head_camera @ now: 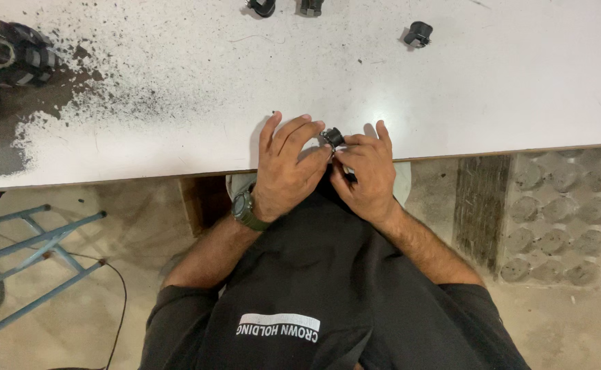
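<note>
Two dark cylindrical parts (9,51) sit at the far left corner of the white worktop (506,82), on a patch of black powder (67,96) that thins out to the right; whether anything is inside them cannot be told. Below that corner, off the worktop, stands a blue metal frame (33,253). At the near edge, about midway along, the left hand (286,168), with a green watch (244,209) on its wrist, curls its fingers round a small black fitting (332,137), its grip closed on the piece at the fingertips. The right hand (365,171) meets it just beside, thumb and forefinger pinched on the same fitting. Along the far edge lie three more small black fittings (418,34), well apart from the hands. Right of the person, below the worktop, stands a grey moulded tray (561,212) whose round pockets look empty.
</note>
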### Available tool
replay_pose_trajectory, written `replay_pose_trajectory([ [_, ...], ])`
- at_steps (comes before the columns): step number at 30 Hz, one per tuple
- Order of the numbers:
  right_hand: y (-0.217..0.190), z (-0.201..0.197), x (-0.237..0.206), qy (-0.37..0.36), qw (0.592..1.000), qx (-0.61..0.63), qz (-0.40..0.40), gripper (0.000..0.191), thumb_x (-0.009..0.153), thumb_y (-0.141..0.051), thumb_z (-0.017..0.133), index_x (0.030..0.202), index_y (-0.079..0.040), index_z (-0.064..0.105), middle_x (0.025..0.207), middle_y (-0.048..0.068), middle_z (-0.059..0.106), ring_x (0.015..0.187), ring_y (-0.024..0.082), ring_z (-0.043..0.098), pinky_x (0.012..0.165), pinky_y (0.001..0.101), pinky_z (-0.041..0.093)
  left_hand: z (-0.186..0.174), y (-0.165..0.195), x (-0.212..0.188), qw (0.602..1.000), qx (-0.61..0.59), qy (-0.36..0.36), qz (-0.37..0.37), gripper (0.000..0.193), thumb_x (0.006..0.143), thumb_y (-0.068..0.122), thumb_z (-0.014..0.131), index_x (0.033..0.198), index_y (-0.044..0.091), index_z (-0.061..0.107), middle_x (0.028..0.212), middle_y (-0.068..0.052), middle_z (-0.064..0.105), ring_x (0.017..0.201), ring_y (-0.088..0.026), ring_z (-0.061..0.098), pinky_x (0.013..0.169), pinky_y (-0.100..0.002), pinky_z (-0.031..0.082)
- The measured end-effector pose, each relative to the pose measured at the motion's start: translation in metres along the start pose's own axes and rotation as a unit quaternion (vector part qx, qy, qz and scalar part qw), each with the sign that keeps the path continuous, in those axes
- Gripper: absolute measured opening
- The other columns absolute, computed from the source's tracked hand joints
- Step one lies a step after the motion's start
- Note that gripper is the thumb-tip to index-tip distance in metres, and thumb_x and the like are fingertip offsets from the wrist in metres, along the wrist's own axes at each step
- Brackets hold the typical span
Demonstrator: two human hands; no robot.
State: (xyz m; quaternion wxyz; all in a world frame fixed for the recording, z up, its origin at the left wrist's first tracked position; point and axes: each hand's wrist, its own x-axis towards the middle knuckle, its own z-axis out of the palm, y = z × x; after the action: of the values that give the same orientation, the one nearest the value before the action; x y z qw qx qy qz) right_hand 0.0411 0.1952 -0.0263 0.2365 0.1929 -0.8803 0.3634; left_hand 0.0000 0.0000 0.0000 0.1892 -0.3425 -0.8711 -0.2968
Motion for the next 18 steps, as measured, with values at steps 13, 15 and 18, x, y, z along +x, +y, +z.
replay_pose_trajectory([
  [13,-0.007,-0.004,0.007,0.034,0.997,-0.01,-0.066,0.032,0.084,0.01,0.078,0.105,-0.006,0.061,0.095,0.007,0.065,0.119,0.031,0.068,0.126,0.0594,0.024,-0.013,0.005,0.018,0.993,-0.048,-0.031,-0.099,0.01,0.09,0.009,0.075,0.099,0.01,0.07,0.121,-0.001,0.069,0.133,-0.025,0.057,0.124,-0.054,0.022],
  [15,-0.007,0.001,0.005,0.038,0.994,0.015,-0.098,0.032,0.087,0.013,0.078,0.108,-0.005,0.06,0.097,0.007,0.064,0.12,0.03,0.07,0.129,0.0568,0.026,-0.013,0.006,0.016,0.993,-0.052,-0.028,-0.103,0.01,0.091,0.01,0.075,0.1,0.011,0.07,0.122,0.0,0.071,0.133,-0.023,0.057,0.126,-0.054,0.021],
  [18,-0.006,0.002,0.005,0.035,0.997,0.001,-0.073,0.034,0.085,0.014,0.077,0.106,-0.006,0.06,0.096,0.007,0.064,0.116,0.03,0.072,0.129,0.0549,0.026,-0.013,0.004,0.015,0.992,-0.065,-0.033,-0.107,0.01,0.092,0.01,0.074,0.101,0.01,0.071,0.122,0.0,0.071,0.134,-0.023,0.057,0.126,-0.054,0.021],
])
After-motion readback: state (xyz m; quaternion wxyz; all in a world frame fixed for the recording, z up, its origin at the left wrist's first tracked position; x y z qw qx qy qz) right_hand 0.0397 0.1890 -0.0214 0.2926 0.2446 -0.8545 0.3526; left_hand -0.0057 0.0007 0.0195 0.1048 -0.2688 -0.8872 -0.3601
